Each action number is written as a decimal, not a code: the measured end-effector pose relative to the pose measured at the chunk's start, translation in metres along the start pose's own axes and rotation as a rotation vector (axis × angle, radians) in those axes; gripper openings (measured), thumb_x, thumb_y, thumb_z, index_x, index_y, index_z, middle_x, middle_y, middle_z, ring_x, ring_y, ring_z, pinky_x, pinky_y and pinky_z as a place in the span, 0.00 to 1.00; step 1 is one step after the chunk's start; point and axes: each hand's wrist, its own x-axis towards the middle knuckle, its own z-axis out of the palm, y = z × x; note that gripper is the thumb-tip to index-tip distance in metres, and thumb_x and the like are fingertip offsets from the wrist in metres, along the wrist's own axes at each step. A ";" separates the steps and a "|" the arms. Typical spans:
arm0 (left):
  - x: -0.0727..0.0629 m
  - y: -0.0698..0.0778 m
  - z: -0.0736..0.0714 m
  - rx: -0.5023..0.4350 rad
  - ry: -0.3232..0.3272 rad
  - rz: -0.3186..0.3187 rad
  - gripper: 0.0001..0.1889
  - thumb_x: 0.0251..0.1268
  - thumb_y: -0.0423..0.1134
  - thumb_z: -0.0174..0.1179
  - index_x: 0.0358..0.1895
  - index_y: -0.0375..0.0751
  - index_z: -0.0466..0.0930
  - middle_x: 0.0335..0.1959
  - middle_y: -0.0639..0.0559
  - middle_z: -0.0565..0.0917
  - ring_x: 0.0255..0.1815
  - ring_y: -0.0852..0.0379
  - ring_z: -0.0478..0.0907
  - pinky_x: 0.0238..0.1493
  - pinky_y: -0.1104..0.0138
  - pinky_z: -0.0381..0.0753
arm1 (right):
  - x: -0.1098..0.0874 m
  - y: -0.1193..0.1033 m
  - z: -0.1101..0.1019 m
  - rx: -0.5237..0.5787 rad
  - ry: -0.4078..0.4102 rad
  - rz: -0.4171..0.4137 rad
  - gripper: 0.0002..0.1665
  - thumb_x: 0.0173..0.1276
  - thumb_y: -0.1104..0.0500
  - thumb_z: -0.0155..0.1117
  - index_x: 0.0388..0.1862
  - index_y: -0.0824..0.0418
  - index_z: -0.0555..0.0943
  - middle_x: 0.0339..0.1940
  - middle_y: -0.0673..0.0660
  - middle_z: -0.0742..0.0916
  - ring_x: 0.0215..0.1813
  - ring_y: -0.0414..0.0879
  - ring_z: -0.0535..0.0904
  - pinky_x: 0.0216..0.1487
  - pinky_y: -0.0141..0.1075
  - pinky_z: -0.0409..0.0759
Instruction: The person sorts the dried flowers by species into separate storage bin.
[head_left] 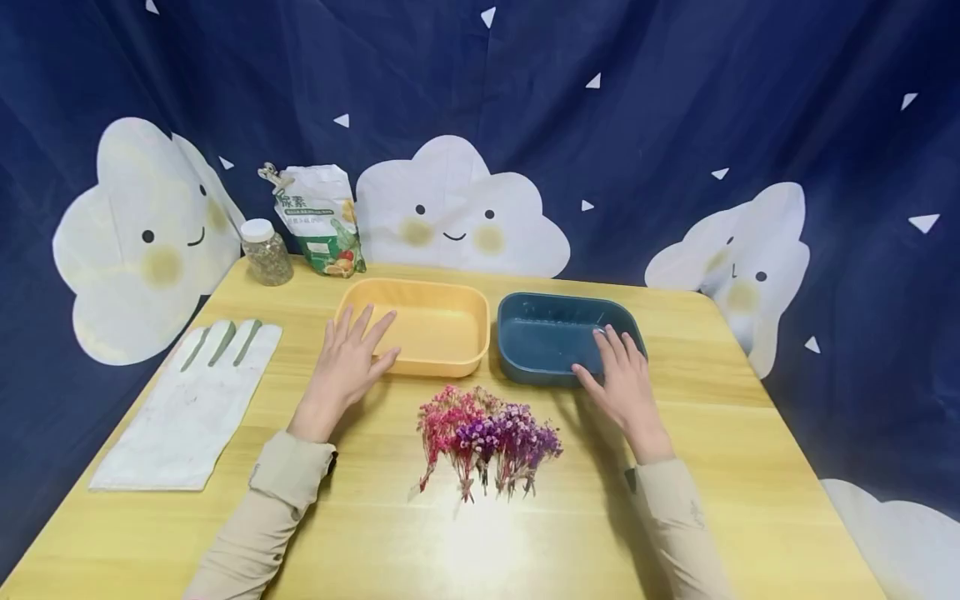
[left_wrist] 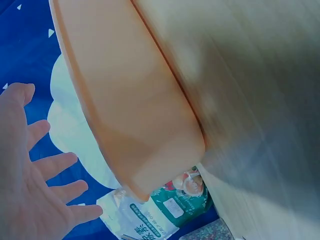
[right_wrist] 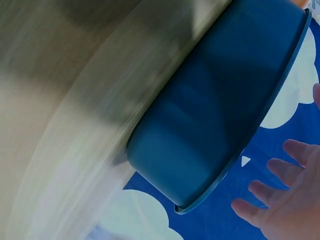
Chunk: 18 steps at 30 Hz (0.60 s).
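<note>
My left hand (head_left: 345, 367) hovers with spread fingers over the near left corner of a yellow plastic basin (head_left: 450, 368). In the left wrist view the fingers stand apart from the basin's rim and hold nothing. On the right, my right hand (head_left: 618, 379) is stretched over the near right side of a dark blue basin (head_left: 536, 377). The right wrist view shows its fingers spread beside the blue rim, also holding nothing. Between the forearms lie small bunches of dried flowers, pink ones (head_left: 450, 417) on the left and purple ones (head_left: 517, 437) on the right, stems toward me.
A white cloth glove (head_left: 187, 417) with grey-green stripes lies on the left of the wooden table (head_left: 360, 533). Behind it stand a white-capped jar (head_left: 267, 258) of granules and a clipped white-and-green bag (head_left: 318, 221). A dark blue cloud-print curtain (head_left: 600, 167) hangs behind.
</note>
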 end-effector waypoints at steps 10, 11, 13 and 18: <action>-0.001 -0.007 -0.002 -0.115 0.059 -0.002 0.28 0.73 0.50 0.47 0.69 0.39 0.62 0.68 0.32 0.63 0.70 0.30 0.51 0.70 0.40 0.47 | -0.003 -0.005 -0.003 0.104 0.012 -0.005 0.39 0.65 0.48 0.61 0.69 0.68 0.64 0.69 0.69 0.67 0.70 0.67 0.57 0.68 0.63 0.54; -0.002 -0.008 -0.002 -0.131 0.069 0.004 0.27 0.73 0.49 0.48 0.68 0.37 0.63 0.67 0.31 0.64 0.69 0.31 0.53 0.70 0.40 0.49 | -0.004 -0.005 -0.003 0.115 0.012 -0.005 0.39 0.65 0.48 0.62 0.68 0.68 0.64 0.69 0.69 0.68 0.70 0.67 0.58 0.68 0.63 0.54; -0.003 -0.010 -0.001 -0.170 0.084 0.009 0.26 0.73 0.47 0.47 0.67 0.35 0.65 0.66 0.31 0.65 0.68 0.32 0.56 0.69 0.41 0.51 | -0.008 -0.006 -0.002 0.140 0.020 -0.008 0.38 0.64 0.49 0.63 0.67 0.68 0.66 0.68 0.70 0.68 0.69 0.67 0.59 0.68 0.63 0.54; -0.004 -0.015 -0.003 -0.330 0.105 -0.029 0.24 0.75 0.47 0.45 0.64 0.33 0.68 0.64 0.33 0.69 0.67 0.34 0.59 0.68 0.43 0.55 | -0.018 -0.011 0.001 0.229 0.045 -0.033 0.35 0.62 0.54 0.67 0.62 0.71 0.70 0.65 0.71 0.71 0.68 0.66 0.61 0.69 0.61 0.54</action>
